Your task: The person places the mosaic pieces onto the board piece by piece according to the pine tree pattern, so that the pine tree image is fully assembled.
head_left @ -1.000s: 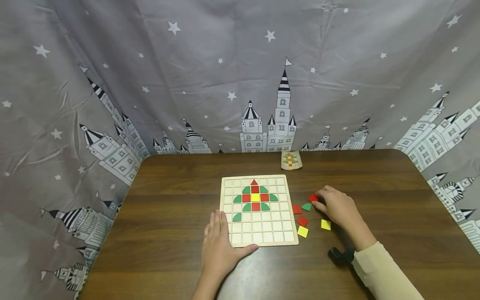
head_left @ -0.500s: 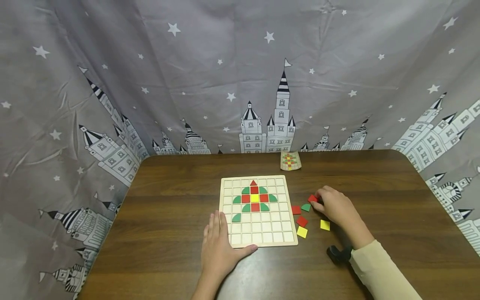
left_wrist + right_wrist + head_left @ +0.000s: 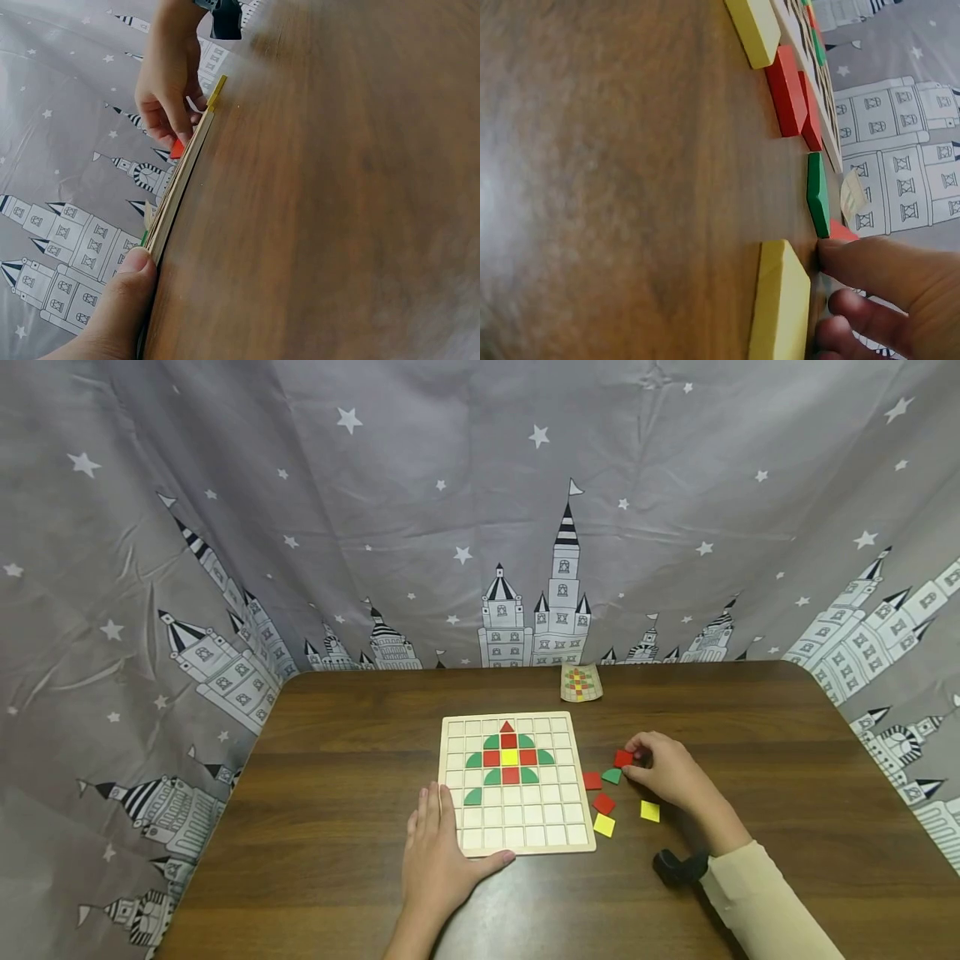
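Note:
A square wooden grid board (image 3: 533, 814) lies on the table, bearing a tree-like pattern of red, yellow and green tiles in its upper part. My left hand (image 3: 438, 868) rests at its lower left corner, fingers straight along the left side and thumb along the near edge. Right of the board, my right hand (image 3: 671, 772) pinches a red square tile (image 3: 623, 758) between thumb and forefinger. Just beside that tile lies a green quarter-circle tile (image 3: 611, 775). In the right wrist view the thumb (image 3: 862, 262) covers most of the red tile (image 3: 841, 230).
Two red tiles (image 3: 603, 803) and a yellow tile (image 3: 603, 825) lie by the board's right edge. Another yellow tile (image 3: 649, 811) lies nearer the right wrist. A small curled pattern card (image 3: 581, 682) stands at the back edge, before a grey castle-print curtain (image 3: 420, 527).
The right hand's fingers have drawn slightly left and more of the red tile shows between them. The left hand and the board keep their places.

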A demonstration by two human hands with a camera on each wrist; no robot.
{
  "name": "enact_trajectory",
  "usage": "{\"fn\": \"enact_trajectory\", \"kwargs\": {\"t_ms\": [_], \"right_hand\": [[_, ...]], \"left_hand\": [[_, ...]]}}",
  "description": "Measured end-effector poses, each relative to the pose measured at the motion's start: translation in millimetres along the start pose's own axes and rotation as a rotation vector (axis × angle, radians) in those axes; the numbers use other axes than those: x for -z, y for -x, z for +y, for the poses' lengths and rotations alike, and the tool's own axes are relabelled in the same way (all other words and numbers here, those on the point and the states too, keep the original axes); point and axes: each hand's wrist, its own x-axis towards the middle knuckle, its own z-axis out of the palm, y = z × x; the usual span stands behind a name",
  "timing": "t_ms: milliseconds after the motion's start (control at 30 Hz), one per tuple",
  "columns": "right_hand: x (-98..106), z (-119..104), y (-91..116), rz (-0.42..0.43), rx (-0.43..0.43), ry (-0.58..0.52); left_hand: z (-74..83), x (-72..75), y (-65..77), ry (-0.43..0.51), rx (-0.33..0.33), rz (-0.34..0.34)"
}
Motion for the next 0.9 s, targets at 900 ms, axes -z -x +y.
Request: {"fn": "enact_trajectory", "kwargs": {"t_ms": [900], "right_hand": [[-25, -48, -8, 0.029, -0.072, -0.298]], "left_hand": [[1.7, -0.1, 0.4, 0.008, 0.011, -0.004]]}}
